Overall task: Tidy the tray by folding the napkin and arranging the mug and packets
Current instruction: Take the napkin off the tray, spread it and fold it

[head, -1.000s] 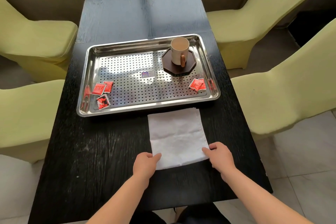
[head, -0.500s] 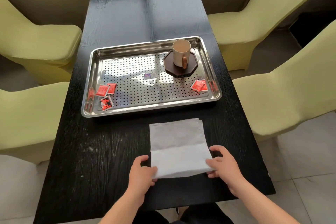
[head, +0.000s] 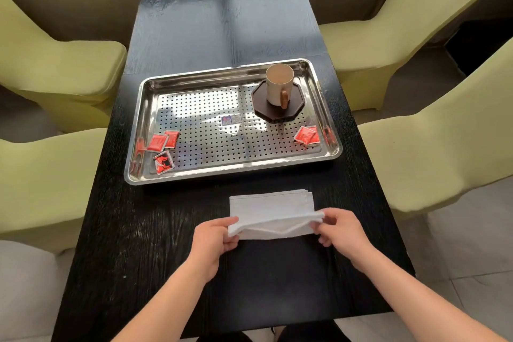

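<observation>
Napkin (head: 270,204), soft white paper rectangle, pinch grip by left hand (head: 213,240), right hand (head: 342,233)

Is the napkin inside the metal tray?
No, the napkin sits on the black table, in front of the metal tray.

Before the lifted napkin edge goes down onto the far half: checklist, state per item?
1. Left hand pinches napkin near-left corner: ok.
2. Right hand pinches near-right corner: ok.
3. Lifted edge taut between hands: not ok, sags mid-span.
4. Far half flat on table, apart from tray: ok.
5. Fold line straight: cannot tell, flap hides it.
6. Mug upright on coaster: ok.
</observation>
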